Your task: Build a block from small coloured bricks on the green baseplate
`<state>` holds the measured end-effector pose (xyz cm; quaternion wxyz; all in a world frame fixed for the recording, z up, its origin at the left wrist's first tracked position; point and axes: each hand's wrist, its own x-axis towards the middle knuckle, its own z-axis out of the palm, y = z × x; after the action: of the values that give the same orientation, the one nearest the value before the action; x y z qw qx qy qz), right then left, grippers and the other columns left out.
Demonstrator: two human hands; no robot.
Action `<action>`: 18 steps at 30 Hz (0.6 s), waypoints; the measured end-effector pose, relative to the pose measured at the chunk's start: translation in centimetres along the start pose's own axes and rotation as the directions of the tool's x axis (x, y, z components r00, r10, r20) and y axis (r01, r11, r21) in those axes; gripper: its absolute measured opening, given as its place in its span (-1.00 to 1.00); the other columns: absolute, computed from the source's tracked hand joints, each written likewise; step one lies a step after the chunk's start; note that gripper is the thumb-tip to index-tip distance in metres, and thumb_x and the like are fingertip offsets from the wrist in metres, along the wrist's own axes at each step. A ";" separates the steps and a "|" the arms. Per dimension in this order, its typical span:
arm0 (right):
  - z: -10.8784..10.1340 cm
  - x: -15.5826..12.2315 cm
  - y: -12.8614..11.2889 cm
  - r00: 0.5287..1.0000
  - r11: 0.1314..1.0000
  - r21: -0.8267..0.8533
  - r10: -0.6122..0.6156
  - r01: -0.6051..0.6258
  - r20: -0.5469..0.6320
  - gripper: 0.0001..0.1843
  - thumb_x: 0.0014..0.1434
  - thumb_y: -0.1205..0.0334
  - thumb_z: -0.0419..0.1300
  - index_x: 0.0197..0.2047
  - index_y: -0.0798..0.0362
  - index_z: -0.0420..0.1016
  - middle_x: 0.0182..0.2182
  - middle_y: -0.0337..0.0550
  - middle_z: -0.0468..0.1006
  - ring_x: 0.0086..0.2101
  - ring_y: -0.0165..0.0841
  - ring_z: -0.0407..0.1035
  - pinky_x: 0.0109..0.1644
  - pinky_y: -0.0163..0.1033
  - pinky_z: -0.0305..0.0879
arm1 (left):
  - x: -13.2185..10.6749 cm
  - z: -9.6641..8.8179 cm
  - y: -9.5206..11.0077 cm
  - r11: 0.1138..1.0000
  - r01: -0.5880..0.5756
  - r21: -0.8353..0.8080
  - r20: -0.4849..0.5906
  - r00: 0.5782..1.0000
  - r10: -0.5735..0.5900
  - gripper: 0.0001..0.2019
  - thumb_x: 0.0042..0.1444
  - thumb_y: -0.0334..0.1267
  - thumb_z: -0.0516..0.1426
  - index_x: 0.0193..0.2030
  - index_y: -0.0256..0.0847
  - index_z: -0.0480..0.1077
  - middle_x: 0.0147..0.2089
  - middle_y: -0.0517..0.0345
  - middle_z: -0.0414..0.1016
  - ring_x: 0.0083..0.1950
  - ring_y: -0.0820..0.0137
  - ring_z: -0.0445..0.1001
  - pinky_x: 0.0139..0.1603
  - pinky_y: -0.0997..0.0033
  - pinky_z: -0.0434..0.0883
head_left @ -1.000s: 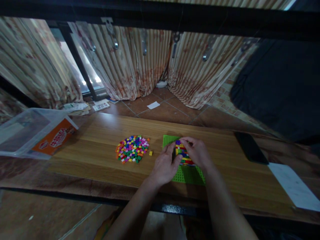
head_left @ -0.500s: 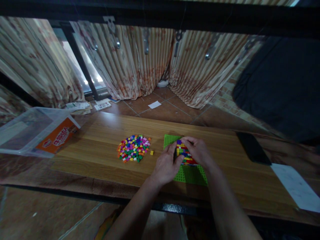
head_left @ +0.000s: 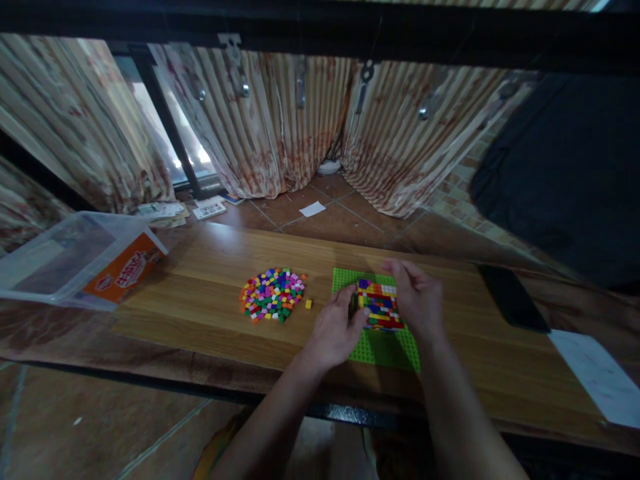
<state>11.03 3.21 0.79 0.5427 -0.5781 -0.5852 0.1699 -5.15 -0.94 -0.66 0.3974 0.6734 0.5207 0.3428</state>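
Observation:
A green studded baseplate (head_left: 383, 347) lies on the wooden table (head_left: 200, 300). On its far half stands a patch of small bricks in many colours (head_left: 381, 305). My left hand (head_left: 334, 330) rests at the patch's left edge, thumb and fingers curled against it. My right hand (head_left: 417, 297) lies along the patch's right side, fingers bent over its far corner. A heap of loose coloured bricks (head_left: 273, 294) sits to the left of the plate. One yellow brick (head_left: 309, 304) lies alone between heap and plate.
A clear plastic tub with an orange label (head_left: 75, 257) stands at the table's left end. A black phone (head_left: 513, 297) and a white sheet (head_left: 597, 377) lie to the right. Curtains, a window, papers and tiled floor are beyond the table.
My right hand has slid off the top of the brick patch to its right side, uncovering more bricks. The left hand stays at the left edge. The view shifted slightly.

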 end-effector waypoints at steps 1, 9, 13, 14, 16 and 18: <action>0.1 -0.3 -0.7 0.999 1.000 0.007 -0.019 0.019 -0.041 -0.63 0.28 -0.01 0.10 -0.25 0.06 0.62 -0.28 -0.09 0.67 -0.22 -0.23 0.54 -0.05 -0.12 0.41 | 0.0 -0.2 0.0 1.000 0.015 -0.021 -0.030 0.999 -0.016 -0.49 0.23 -0.09 0.06 0.28 -0.24 0.27 0.23 -0.13 0.42 0.14 0.18 0.48 0.20 0.14 0.39; 4.3 -4.9 -5.4 0.950 0.973 0.032 -0.228 0.226 0.213 -0.79 0.30 0.22 0.11 -0.16 -0.04 0.60 -0.25 -0.17 0.63 -0.20 -0.32 0.50 -0.06 -0.21 0.38 | 0.7 -5.9 -1.8 0.914 -0.044 -0.403 -0.517 0.835 -0.188 -0.68 0.13 -0.09 0.17 -0.07 -0.23 0.51 -0.22 0.03 0.60 -0.28 0.35 0.54 -0.21 0.38 0.45; 7.4 -6.3 -4.9 0.875 0.973 -0.038 -0.189 0.230 0.445 -0.78 0.29 0.35 0.10 -0.17 -0.02 0.59 -0.25 -0.17 0.59 -0.21 -0.33 0.47 -0.09 -0.24 0.36 | 0.5 -9.4 -2.4 0.785 -0.084 -0.613 -0.597 0.700 -0.391 -0.69 0.03 -0.10 0.22 -0.15 -0.27 0.51 -0.26 0.07 0.58 -0.35 0.45 0.50 -0.33 0.49 0.38; 8.0 -6.4 -4.7 0.861 0.969 -0.079 -0.168 0.234 0.480 -0.77 0.27 0.37 0.11 -0.17 -0.03 0.59 -0.25 -0.17 0.58 -0.20 -0.32 0.47 -0.08 -0.23 0.35 | 0.4 -10.0 -2.5 0.756 -0.085 -0.649 -0.589 0.685 -0.429 -0.68 0.00 -0.11 0.24 -0.17 -0.28 0.51 -0.27 0.09 0.57 -0.38 0.48 0.49 -0.36 0.52 0.35; 9.0 -6.6 -4.2 0.834 0.956 -0.147 -0.139 0.253 0.534 -0.75 0.26 0.40 0.12 -0.15 -0.05 0.59 -0.23 -0.16 0.56 -0.17 -0.30 0.45 -0.04 -0.22 0.34 | 0.1 -10.9 -2.6 0.710 -0.081 -0.699 -0.563 0.675 -0.477 -0.68 -0.06 -0.13 0.27 -0.21 -0.30 0.50 -0.31 0.11 0.56 -0.41 0.51 0.45 -0.40 0.56 0.31; 9.7 -6.7 -4.0 0.812 0.942 -0.184 -0.130 0.280 0.568 -0.75 0.25 0.40 0.12 -0.14 -0.04 0.59 -0.22 -0.15 0.55 -0.14 -0.28 0.42 -0.01 -0.20 0.32 | -0.1 -11.3 -2.6 0.683 -0.077 -0.726 -0.536 0.686 -0.492 -0.68 -0.11 -0.14 0.29 -0.24 -0.31 0.50 -0.34 0.13 0.55 -0.42 0.53 0.44 -0.41 0.57 0.30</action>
<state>-0.68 0.51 -2.27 0.2871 -0.5037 -0.7922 0.1903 -16.17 1.35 2.09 0.4338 0.2196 0.5390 0.6878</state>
